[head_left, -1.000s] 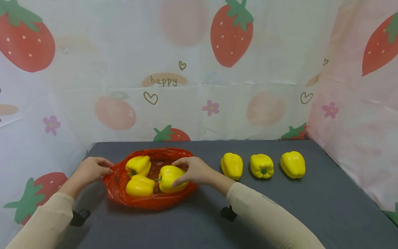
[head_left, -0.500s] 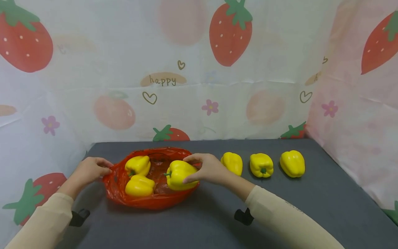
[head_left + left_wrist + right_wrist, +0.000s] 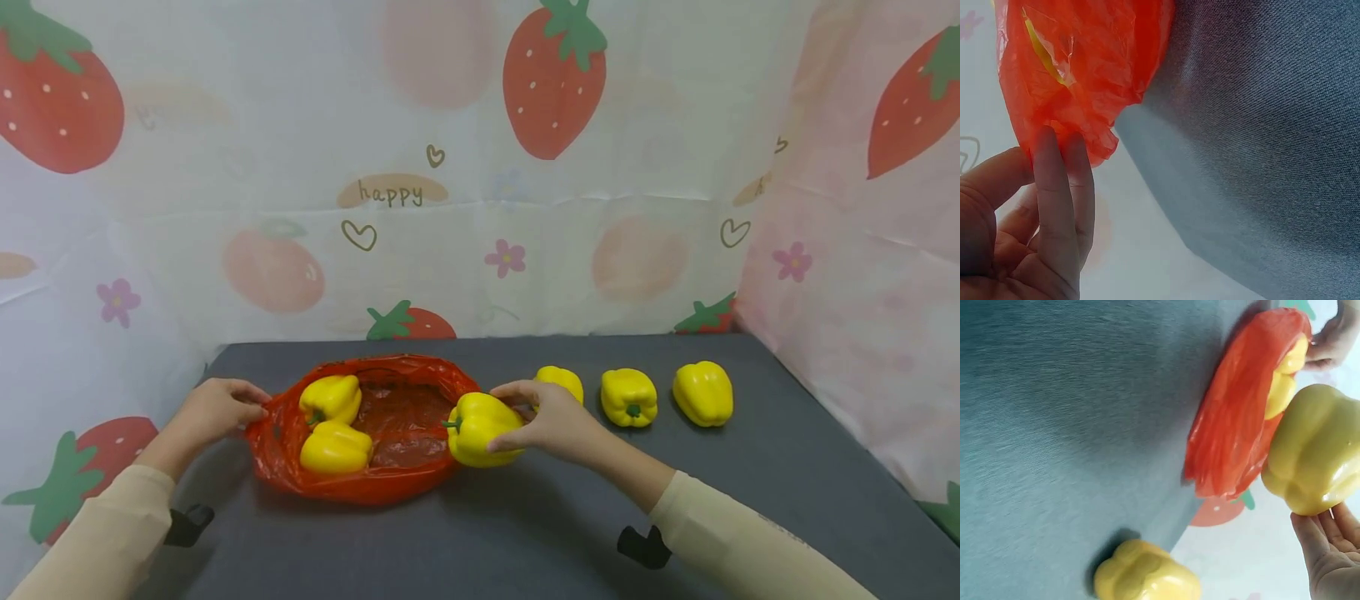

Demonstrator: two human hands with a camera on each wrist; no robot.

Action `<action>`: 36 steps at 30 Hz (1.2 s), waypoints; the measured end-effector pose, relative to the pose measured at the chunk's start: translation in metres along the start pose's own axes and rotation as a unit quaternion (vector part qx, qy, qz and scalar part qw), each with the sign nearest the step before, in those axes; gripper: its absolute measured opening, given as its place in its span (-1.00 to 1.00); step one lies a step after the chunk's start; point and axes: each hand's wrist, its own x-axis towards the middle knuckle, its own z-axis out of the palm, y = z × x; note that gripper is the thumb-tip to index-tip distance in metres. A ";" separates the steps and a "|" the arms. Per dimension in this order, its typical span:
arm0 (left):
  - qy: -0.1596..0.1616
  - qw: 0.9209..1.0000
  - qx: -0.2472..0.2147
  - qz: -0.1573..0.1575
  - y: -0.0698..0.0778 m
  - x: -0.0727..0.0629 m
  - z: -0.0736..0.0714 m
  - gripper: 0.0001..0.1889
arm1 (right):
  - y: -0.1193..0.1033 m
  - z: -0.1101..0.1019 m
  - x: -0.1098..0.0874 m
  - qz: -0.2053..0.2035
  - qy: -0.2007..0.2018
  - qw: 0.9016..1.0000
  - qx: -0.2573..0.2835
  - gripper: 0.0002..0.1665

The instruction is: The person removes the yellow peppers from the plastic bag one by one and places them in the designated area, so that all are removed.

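Note:
A red plastic bag [image 3: 360, 492] lies with its mouth spread wide, two yellow bell peppers [image 3: 336, 447] inside at its left. My left hand [image 3: 221, 417] pinches the bag's left edge; in the left wrist view its thumb and fingers [image 3: 1054, 200] meet on the red plastic. My right hand [image 3: 558, 421] grips another yellow bell pepper [image 3: 480, 433] between thumb and fingers, at the bag's right rim, its green stem pointing left. In the right wrist view this held pepper [image 3: 1316, 450] is above the table, apart from the peppers in the bag.
Three more yellow bell peppers stand in a row on the right of the dark table [image 3: 480, 550]: one [image 3: 561, 382] partly behind my right hand, a middle one [image 3: 630, 398] and a far right one [image 3: 702, 393]. Strawberry-print cloth [image 3: 555, 250] walls the back and sides.
My right hand has lifted the bell pepper from the bag's right part and carried it right, to the bag's right rim. My left hand has stayed on the bag's left edge.

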 end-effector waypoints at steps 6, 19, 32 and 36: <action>-0.001 1.000 0.005 -0.001 0.000 0.001 0.000 -0.65 | 0.008 -0.009 -0.016 0.014 0.010 1.000 -0.005 -0.22; 0.002 1.000 0.003 0.003 -0.003 0.002 0.001 -0.65 | 0.025 -0.026 -0.038 0.044 0.010 0.999 -0.008 -0.17; 0.000 1.000 0.000 0.008 -0.002 0.001 0.001 -0.65 | 0.037 -0.025 -0.063 0.124 0.064 0.990 -0.004 -0.12; -0.002 1.000 0.000 0.005 -0.001 0.001 0.001 -0.65 | 0.042 -0.024 -0.068 0.159 0.079 0.984 -0.001 -0.16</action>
